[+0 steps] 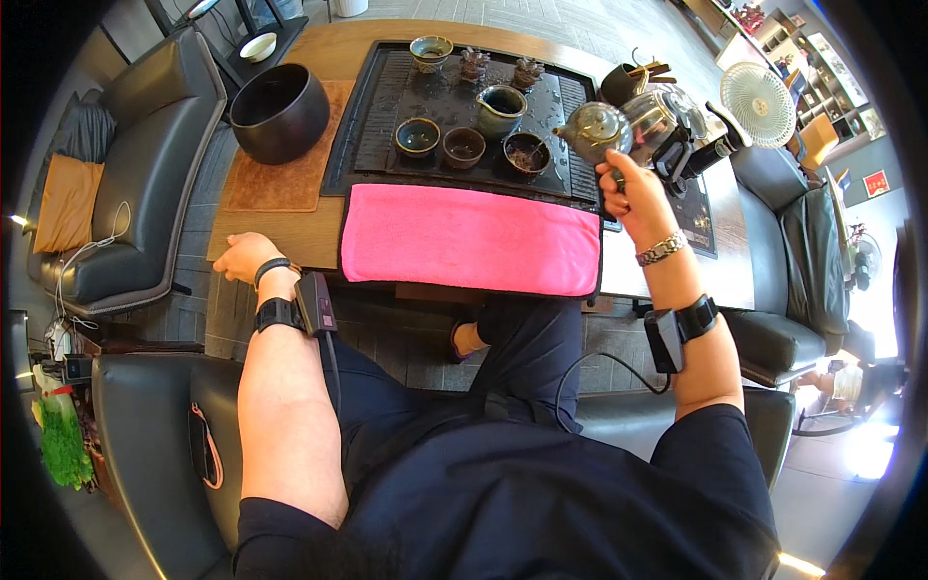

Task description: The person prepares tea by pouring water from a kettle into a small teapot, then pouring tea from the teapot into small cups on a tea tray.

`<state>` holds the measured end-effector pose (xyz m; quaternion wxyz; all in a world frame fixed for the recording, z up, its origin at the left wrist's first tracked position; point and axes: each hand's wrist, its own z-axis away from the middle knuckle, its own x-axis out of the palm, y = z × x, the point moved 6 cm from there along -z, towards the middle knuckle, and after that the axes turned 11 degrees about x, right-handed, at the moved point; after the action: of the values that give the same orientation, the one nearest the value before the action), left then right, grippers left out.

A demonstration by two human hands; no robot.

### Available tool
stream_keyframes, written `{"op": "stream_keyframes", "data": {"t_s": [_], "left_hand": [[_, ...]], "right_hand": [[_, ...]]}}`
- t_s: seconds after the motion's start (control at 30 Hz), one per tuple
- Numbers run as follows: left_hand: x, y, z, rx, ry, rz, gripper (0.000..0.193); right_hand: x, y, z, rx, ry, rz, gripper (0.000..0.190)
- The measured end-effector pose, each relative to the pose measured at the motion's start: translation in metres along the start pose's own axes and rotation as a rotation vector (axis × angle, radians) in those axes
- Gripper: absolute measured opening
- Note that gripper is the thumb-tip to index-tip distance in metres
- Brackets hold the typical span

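My right hand (634,192) grips the handle of a small glazed teapot (598,132) near the tea tray's right edge, its spout pointing left. Loosely curled, my left hand (250,257) is at the table's front left corner; its palm side is hidden. On the black tea tray (370,109) stand a pitcher (500,112), a dark-rimmed cup (417,138), a brown cup (463,148) and a dark cup (527,154) with brown bits inside. Farther back sit a patterned cup (431,54) and two small plant-like ornaments (474,65). A pink towel (471,239) hangs over the front edge.
A black bowl (281,112) stands on a brown mat (290,188) at the left. Right of the teapot are a glass kettle (656,119), a holder of wooden tea tools (620,83) and a white fan (757,101). Leather armchairs (156,170) flank the wooden table (326,36).
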<state>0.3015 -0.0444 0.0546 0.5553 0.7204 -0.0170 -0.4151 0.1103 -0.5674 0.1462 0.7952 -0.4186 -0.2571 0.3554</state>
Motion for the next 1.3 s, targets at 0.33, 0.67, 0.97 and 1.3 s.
{"op": "stream_keyframes", "data": {"t_s": [0.33, 0.67, 0.97, 1.3], "left_hand": [[-0.001, 0.0, 0.0, -0.024, -0.025, 0.017, 0.05], [0.003, -0.004, -0.004, -0.009, 0.012, 0.02, 0.052], [0.004, -0.008, -0.007, -0.003, 0.043, 0.026, 0.051], [0.0, -0.002, -0.002, -0.005, 0.032, 0.021, 0.051]], "right_hand": [[0.062, 0.028, 0.0, -0.06, -0.125, -0.02, 0.029], [0.084, 0.01, 0.001, -0.205, 0.014, 0.204, 0.029], [0.078, -0.029, 0.011, -0.31, 0.048, 0.261, 0.028], [0.074, -0.08, 0.039, -0.43, 0.099, 0.335, 0.028]]}}
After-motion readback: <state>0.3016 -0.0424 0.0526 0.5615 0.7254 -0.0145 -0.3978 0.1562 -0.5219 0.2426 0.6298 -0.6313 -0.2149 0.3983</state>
